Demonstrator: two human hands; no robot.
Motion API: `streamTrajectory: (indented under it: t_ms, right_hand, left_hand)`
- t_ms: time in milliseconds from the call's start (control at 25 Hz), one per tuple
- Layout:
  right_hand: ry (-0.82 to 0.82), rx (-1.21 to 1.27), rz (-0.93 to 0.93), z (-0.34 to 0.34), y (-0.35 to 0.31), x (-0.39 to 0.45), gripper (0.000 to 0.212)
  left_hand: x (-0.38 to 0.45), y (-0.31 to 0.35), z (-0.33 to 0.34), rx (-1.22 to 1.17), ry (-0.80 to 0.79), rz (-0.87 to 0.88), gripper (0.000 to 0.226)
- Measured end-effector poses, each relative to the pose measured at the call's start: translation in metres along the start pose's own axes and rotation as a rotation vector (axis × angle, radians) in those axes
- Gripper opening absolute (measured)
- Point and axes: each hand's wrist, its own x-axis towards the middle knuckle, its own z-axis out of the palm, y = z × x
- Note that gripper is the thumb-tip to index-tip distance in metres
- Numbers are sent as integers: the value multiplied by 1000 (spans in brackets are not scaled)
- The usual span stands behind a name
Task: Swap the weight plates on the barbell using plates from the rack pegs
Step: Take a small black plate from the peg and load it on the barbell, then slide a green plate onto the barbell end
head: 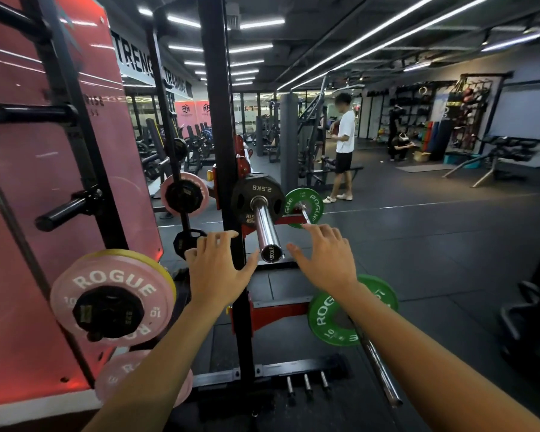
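The chrome barbell sleeve (267, 230) points toward me, with a black 2.5 kg plate (256, 194) on it against the rack upright (222, 151). My left hand (217, 269) is open just left of the sleeve's end, and my right hand (326, 260) is open just right of it; neither touches the bar. A pink Rogue plate with a small black plate over it (111, 296) hangs on a rack peg at lower left. Another pink plate (184, 194) hangs further back. Two bare pegs (66, 210) stick out above.
A second bar with a green Rogue plate (334, 316) lies low at the right, under my right forearm. Another green plate (304, 207) sits beyond the black one. Three short pins (307, 385) stand at the rack's base. A person in a white shirt (345, 151) stands further off.
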Motion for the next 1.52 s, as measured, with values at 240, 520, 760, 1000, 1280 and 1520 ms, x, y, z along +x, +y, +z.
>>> streamTrajectory:
  t_ms: [240,520,760,1000,1280,1520]
  right_hand:
    - [-6,-32,9,-7,-23,-34,61]
    - [33,-144,155,-59,30,-69,59]
    - [135,-267,281,-131,131,-90,58]
    - [153,-361,411,-197,240,-118,59]
    - [188,-389,516,-221,339,-120,59]
    - [132,-474,555,-211,449,-82,60]
  left_hand:
    - [-23,-3,-9,-50,-64,40,63]
    - [-40,76,15,-227,-75,207,57]
    - [-28,210,61,-324,-117,373,62]
    - [-28,343,114,-425,-156,442,63]
    - [-20,439,181,-482,-191,490,56]
    - [22,510,274,-465,-202,520,58]
